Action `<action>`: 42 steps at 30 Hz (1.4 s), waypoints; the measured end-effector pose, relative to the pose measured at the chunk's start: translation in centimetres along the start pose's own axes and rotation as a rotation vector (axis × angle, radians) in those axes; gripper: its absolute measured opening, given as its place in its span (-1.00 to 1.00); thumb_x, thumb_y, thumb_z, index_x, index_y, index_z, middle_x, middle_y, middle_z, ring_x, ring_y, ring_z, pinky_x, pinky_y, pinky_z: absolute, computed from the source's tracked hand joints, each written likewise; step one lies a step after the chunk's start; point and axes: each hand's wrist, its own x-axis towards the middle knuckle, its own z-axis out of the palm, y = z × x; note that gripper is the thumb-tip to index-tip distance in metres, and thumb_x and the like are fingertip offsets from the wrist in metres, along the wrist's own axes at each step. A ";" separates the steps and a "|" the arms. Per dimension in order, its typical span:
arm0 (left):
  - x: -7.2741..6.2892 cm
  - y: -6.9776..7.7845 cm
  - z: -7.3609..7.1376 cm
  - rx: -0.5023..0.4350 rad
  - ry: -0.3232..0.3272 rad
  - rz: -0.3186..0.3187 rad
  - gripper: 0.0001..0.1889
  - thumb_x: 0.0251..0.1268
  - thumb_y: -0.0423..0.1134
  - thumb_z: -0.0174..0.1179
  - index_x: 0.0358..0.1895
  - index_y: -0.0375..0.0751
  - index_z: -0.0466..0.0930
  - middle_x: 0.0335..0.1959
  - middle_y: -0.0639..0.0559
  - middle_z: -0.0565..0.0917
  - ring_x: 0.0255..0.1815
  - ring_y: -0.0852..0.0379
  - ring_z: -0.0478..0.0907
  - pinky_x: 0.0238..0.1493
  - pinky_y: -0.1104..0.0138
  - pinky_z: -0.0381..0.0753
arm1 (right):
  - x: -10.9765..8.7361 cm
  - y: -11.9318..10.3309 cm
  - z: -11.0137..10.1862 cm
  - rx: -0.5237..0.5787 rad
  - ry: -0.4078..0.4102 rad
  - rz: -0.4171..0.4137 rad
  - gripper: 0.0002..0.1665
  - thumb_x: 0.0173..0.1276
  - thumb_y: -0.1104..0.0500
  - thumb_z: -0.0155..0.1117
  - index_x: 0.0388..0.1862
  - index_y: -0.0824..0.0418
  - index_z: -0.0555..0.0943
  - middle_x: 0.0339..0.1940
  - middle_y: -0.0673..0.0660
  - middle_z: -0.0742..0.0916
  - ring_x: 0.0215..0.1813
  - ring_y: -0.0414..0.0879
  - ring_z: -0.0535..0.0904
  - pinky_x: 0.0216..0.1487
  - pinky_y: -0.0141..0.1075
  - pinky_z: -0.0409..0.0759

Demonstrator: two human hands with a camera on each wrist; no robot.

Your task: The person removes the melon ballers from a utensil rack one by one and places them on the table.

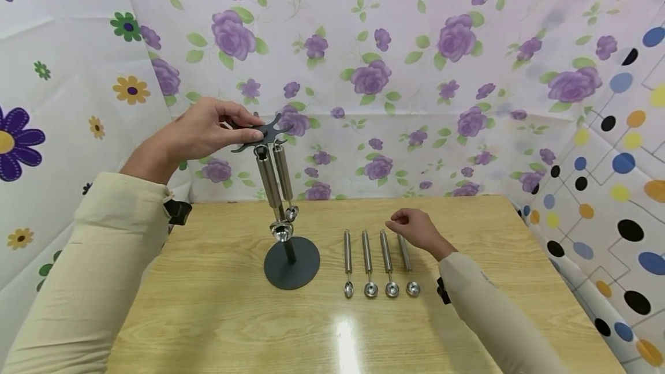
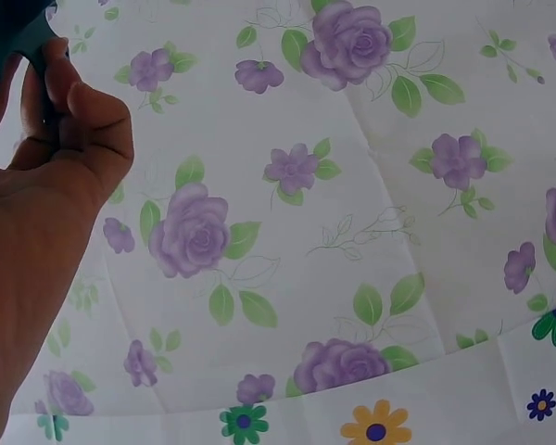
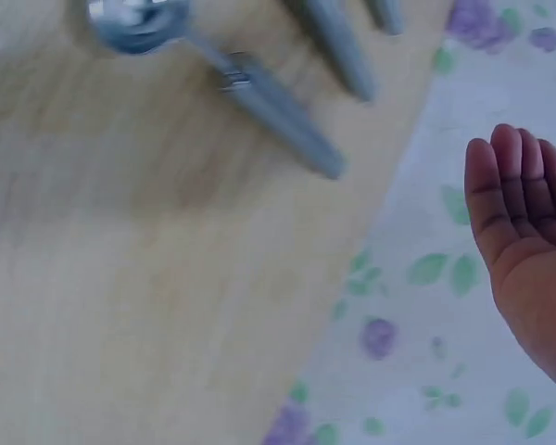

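My left hand pinches the hooked top of a dark grey utensil stand between thumb and fingers. The hooks show dimly beside the left hand in the left wrist view too. From the stand hang steel utensils with thick handles, one with a round head and another a little to its right. Over the far end of a row of loose utensils my right hand hovers, holding nothing, its fingers loosely bent. It partly covers the handle of the rightmost round-headed utensil.
Left of that one lie several similar steel utensils, among them a narrow-headed one and a round-headed one, handles pointing away. All rest on a wooden table. Flowered cloth hangs behind, with a dotted cloth at the right.
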 end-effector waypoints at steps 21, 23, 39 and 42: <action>-0.1 0.3 -0.2 0.044 -0.002 -0.026 -0.73 0.38 -0.27 0.30 0.07 -0.30 0.72 -0.18 -0.12 0.68 -0.35 0.10 0.55 -0.38 0.37 0.47 | -0.3 -11.8 -2.6 0.122 -0.016 -0.288 -0.70 0.50 0.05 0.26 0.04 0.21 0.64 -0.13 0.08 0.72 -0.13 -0.08 0.65 -0.10 -0.13 0.61; -0.2 0.4 -0.2 0.061 0.004 -0.033 -0.74 0.39 -0.26 0.30 0.05 -0.29 0.73 -0.20 -0.12 0.68 -0.34 0.07 0.54 -0.38 0.36 0.48 | -0.3 -12.8 -2.7 0.134 -0.018 -0.307 -0.70 0.50 0.05 0.27 0.04 0.21 0.65 -0.12 0.07 0.72 -0.12 -0.09 0.66 -0.08 -0.13 0.61; 0.6 2.1 -1.6 0.205 -0.100 -0.047 -0.70 0.30 -0.15 0.39 0.03 -0.19 0.75 -0.05 -0.10 0.65 -0.09 -0.03 0.54 -0.26 0.20 0.50 | 0.3 -18.8 -3.0 0.181 -0.055 -0.405 -0.71 0.48 0.09 0.29 0.09 0.18 0.66 -0.06 0.05 0.74 -0.04 -0.12 0.68 0.03 -0.17 0.61; 1.1 2.5 -2.0 0.231 -0.144 0.010 -0.71 0.28 -0.22 0.40 0.04 -0.20 0.76 0.09 -0.12 0.61 -0.02 -0.03 0.51 -0.26 0.21 0.49 | 0.4 -19.8 -2.9 0.191 -0.072 -0.412 -0.70 0.48 0.10 0.28 0.10 0.19 0.66 -0.05 0.05 0.74 -0.04 -0.13 0.68 0.03 -0.19 0.61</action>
